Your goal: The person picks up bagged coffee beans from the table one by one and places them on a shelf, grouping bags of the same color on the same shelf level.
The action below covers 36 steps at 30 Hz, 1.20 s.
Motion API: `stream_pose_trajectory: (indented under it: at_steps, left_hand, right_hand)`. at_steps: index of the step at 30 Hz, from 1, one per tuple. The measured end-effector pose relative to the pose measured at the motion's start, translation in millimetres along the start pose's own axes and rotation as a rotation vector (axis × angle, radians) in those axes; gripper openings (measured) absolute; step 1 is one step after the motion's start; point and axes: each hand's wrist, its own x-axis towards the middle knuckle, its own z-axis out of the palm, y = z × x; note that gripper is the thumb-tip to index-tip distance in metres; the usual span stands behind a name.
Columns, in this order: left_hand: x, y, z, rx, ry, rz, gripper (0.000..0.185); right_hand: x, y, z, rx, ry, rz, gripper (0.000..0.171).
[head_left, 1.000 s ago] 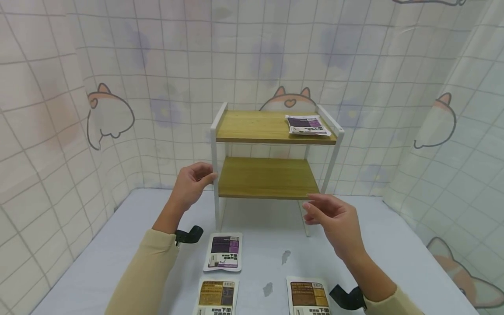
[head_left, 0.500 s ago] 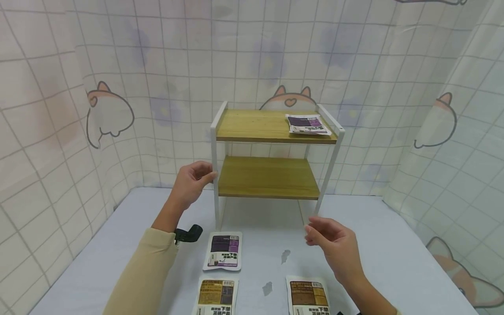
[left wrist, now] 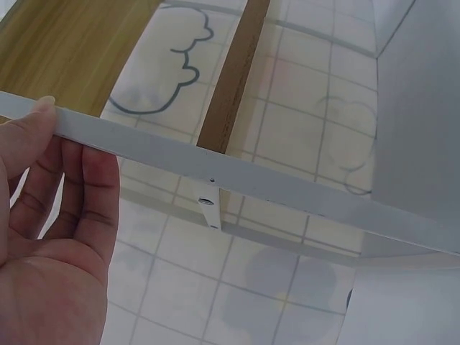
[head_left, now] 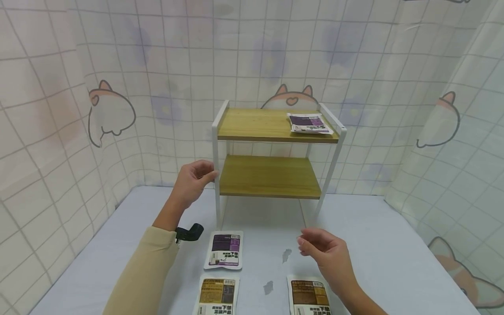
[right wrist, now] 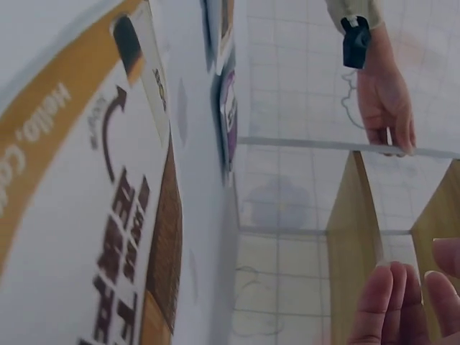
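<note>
The white-framed shelf point(head_left: 256, 122) with two wooden boards point(head_left: 270, 176) stands upright before me, feet point(head_left: 218, 225) apparently resting on the surface point(head_left: 362, 236).

- Two-tier rack point(head_left: 269, 175) at the table's point(head_left: 354, 262) far middle.
- Pouches point(head_left: 309, 124) on its top shelf point(head_left: 252, 122), right.
- Left, before it: far pouch point(head_left: 224, 249), then near pouch point(head_left: 217, 295).
- Near right: third pouch point(head_left: 310, 297).

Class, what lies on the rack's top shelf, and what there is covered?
At the right end of the top shelf lies a purple and white packet. Whatever is directly beneath it is hidden.
</note>
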Motion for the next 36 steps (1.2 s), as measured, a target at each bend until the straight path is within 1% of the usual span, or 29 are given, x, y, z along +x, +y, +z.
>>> stream_pose_trajectory:
  at_steps: [13,21,28,36]
  left_hand:
    - [-0.9,0.8,0.0,0.005,-0.003,-0.003,0.024]
    - [-1.3,1.6,-0.3,0.003,-0.001,-0.002,0.024]
    - [-1.1,1.9,0.9,0.009,0.0,-0.01,0.026]
    - [-0.6,1.6,0.6,0.01,0.001,-0.013,0.026]
  right_hand:
    - [-3.5,7.1,14.9,0.041,-0.069,0.069,0.03]
    - [-3.2,5.7,24.4,0.049,-0.114,0.081,0.031]
    - [-2.4,6.4,31.9,0.025,-0.162,0.087,0.034]
    - [0.5,6.0,41.7,-0.005,-0.196,0.088,0.036]
